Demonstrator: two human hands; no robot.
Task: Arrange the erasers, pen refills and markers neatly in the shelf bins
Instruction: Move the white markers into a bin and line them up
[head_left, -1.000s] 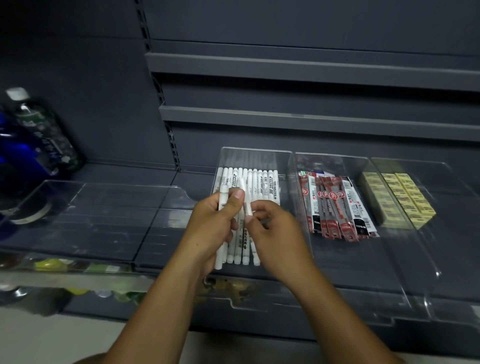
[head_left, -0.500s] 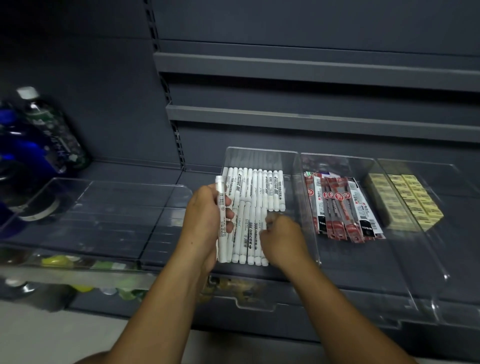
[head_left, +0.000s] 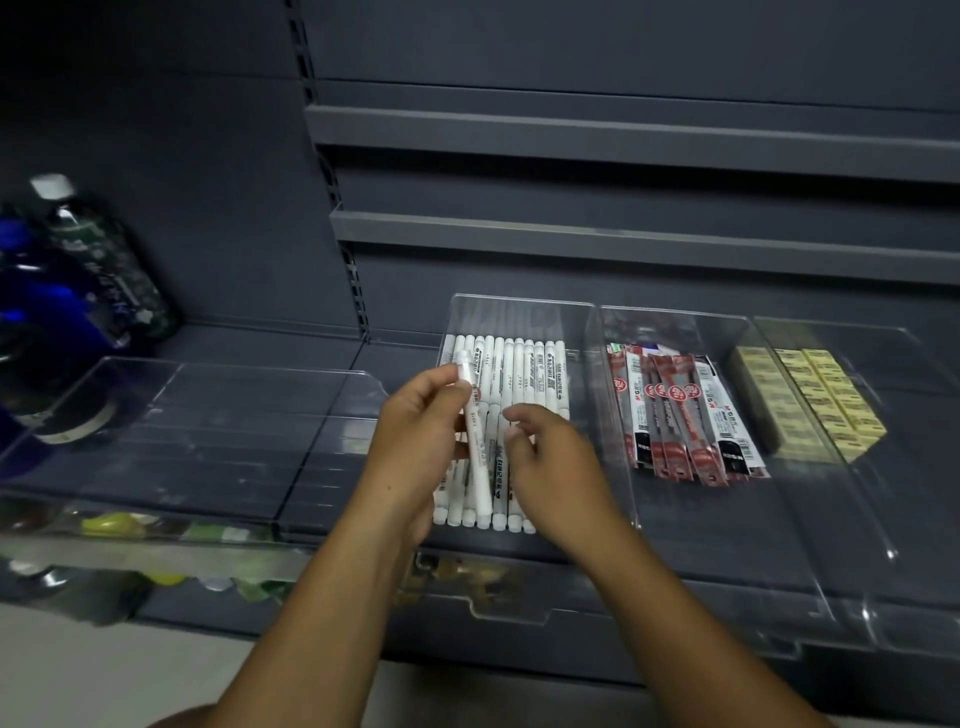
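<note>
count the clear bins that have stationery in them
3, side by side on the shelf: the marker bin on the left, the refill bin in the middle, the eraser bin on the right. The clear tray further left shows no stationery.

Markers (head_left: 524, 374) left, pen refills (head_left: 680, 410) middle, erasers (head_left: 810, 395) right.

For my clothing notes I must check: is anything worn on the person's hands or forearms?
The left hand and the right hand are bare: no gloves, rings or watch. The left forearm and the right forearm are bare too, down to the picture's edge; no sleeve shows.
</note>
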